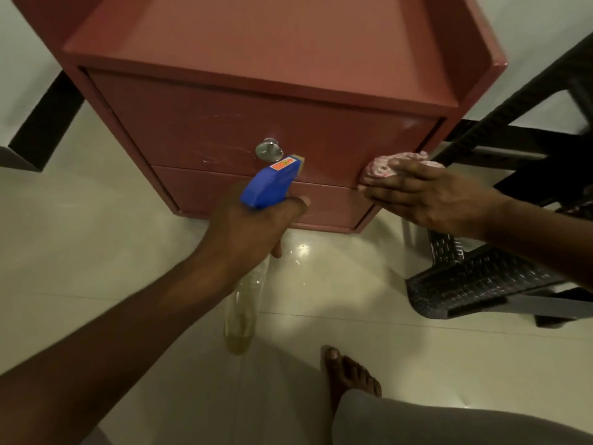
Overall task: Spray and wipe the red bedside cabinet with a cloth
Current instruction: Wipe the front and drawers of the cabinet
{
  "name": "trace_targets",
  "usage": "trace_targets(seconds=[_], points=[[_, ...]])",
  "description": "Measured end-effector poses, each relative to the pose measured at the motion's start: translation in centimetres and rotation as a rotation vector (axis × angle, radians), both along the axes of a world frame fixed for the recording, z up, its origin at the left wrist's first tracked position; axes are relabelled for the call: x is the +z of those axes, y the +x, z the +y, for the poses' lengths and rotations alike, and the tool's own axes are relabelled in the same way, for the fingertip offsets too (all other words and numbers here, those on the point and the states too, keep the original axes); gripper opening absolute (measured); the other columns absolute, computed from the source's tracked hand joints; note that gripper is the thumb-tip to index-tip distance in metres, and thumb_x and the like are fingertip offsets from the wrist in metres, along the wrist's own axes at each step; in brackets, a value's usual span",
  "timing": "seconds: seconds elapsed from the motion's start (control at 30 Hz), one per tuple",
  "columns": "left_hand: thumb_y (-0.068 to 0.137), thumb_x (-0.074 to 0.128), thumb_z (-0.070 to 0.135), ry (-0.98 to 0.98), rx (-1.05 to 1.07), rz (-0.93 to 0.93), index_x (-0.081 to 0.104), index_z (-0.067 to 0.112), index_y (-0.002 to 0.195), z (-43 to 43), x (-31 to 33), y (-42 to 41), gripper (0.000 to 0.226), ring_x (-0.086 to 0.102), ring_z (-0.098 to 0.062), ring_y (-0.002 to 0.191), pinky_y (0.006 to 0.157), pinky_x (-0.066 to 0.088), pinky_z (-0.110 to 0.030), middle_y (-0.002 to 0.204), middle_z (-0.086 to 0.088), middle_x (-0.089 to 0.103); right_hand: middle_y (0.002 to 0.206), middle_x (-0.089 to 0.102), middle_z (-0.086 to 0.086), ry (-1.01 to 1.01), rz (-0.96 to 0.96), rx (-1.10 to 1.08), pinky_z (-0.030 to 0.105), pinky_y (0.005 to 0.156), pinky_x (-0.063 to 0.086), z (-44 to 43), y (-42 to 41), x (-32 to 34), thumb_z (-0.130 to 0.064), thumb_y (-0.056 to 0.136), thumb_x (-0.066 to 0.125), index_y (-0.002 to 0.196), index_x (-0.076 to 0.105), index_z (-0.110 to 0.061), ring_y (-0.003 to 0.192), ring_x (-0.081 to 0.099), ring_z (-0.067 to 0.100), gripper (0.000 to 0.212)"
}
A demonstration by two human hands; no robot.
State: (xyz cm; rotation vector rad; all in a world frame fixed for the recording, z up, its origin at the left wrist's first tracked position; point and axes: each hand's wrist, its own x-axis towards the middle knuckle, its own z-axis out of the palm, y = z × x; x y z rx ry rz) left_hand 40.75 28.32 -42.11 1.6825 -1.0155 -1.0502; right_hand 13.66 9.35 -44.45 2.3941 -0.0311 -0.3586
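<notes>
The cabinet [224, 117] is dull red, with a shiny silver knob [269, 150] on its front. Before it, the spray bottle [269, 184] has a blue head with an orange label and a clear body of yellowish liquid; the cloth [382, 167] at its right edge is pink and white. Right of the cabinet the chair [475, 284] is black, woven-patterned, on a cream floor [96, 252].

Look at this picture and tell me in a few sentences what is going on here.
A person is cleaning a red bedside cabinet. The left hand grips a spray bottle with a blue trigger head, its nozzle pointed at the upper drawer front, close to the metal knob. The right hand presses a pink cloth against the right end of that drawer front. Pale smears show on the drawer, so the wiping looks unfinished.
</notes>
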Motion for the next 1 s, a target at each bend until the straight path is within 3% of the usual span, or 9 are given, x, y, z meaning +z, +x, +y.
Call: trace_targets(seconds=[0.07,0.17,0.33,0.43,0.6,0.73,0.87,1.0], points=[[0.078,0.067,0.044,0.018,-0.006,0.010,0.059,0.014,0.069,0.3,0.0,0.1,0.032,0.059,-0.023,0.050,0.082,0.058,-0.057,0.061,-0.022,0.057,0.171,0.005,0.013,-0.004,-0.038,-0.043,0.054,0.125,0.017,0.2,-1.8,2.0,-0.003,0.096,0.061,0.161,0.014,-0.005,0.157,0.008,0.031,0.080],[0.075,0.066,0.049,0.041,-0.003,0.011,0.058,0.008,0.073,0.7,0.1,0.2,0.041,0.060,-0.022,0.052,0.086,0.056,-0.059,0.065,-0.024,0.059,0.171,0.011,0.008,-0.010,-0.188,-0.088,0.052,0.126,0.016,0.7,-1.9,4.8,-0.009,0.102,0.044,0.162,0.014,-0.010,0.157,0.013,0.027,0.067],[0.069,0.066,0.056,0.064,0.034,0.043,0.062,0.005,0.082,0.7,0.1,0.9,0.053,0.060,-0.024,0.057,0.090,0.056,-0.059,0.059,-0.011,0.061,0.171,0.008,0.006,-0.063,-0.270,-0.033,0.051,0.127,0.013,1.4,2.9,5.2,-0.014,0.111,0.024,0.163,0.011,-0.011,0.158,0.010,0.026,0.053],[0.070,0.066,0.056,0.048,0.049,0.047,0.064,0.001,0.088,0.8,0.4,1.3,0.058,0.060,-0.023,0.056,0.088,0.057,-0.059,0.061,-0.010,0.060,0.171,0.008,0.007,-0.080,-0.328,0.004,0.051,0.127,0.013,2.0,7.4,4.9,-0.013,0.113,0.027,0.163,0.008,-0.011,0.158,0.008,0.027,0.053],[0.072,0.067,0.053,0.037,0.080,0.030,0.062,0.003,0.084,1.0,0.3,2.4,0.051,0.061,-0.021,0.055,0.087,0.057,-0.059,0.062,-0.010,0.058,0.170,0.012,0.010,-0.027,-0.293,0.094,0.055,0.126,0.013,2.7,14.6,5.0,-0.016,0.113,0.029,0.162,0.012,-0.009,0.158,0.005,0.031,0.052],[0.077,0.070,0.052,0.054,0.139,0.015,0.064,0.016,0.074,1.9,-0.1,4.1,0.037,0.062,-0.018,0.055,0.087,0.058,-0.056,0.061,-0.007,0.060,0.170,0.011,0.010,-0.052,-0.200,0.166,0.054,0.127,0.011,1.9,13.0,6.8,-0.017,0.111,0.021,0.162,0.012,-0.008,0.158,0.005,0.030,0.052],[0.086,0.069,0.045,0.012,0.207,-0.042,0.062,0.009,0.080,3.1,-0.2,6.3,0.037,0.060,-0.013,0.051,0.072,0.060,-0.040,0.064,-0.007,0.058,0.171,0.009,0.008,-0.070,-0.202,0.118,0.053,0.124,0.022,1.7,9.9,7.2,-0.019,0.110,0.023,0.161,0.014,-0.007,0.158,0.011,0.026,0.054],[0.088,0.069,0.040,-0.033,0.273,-0.088,0.064,0.004,0.085,4.0,-0.7,8.2,0.036,0.058,-0.013,0.049,0.054,0.053,-0.020,0.063,-0.012,0.057,0.171,0.010,0.010,-0.067,-0.204,0.134,0.053,0.126,0.016,2.6,13.3,7.0,-0.018,0.108,0.023,0.162,0.013,-0.007,0.158,0.007,0.029,0.056]])
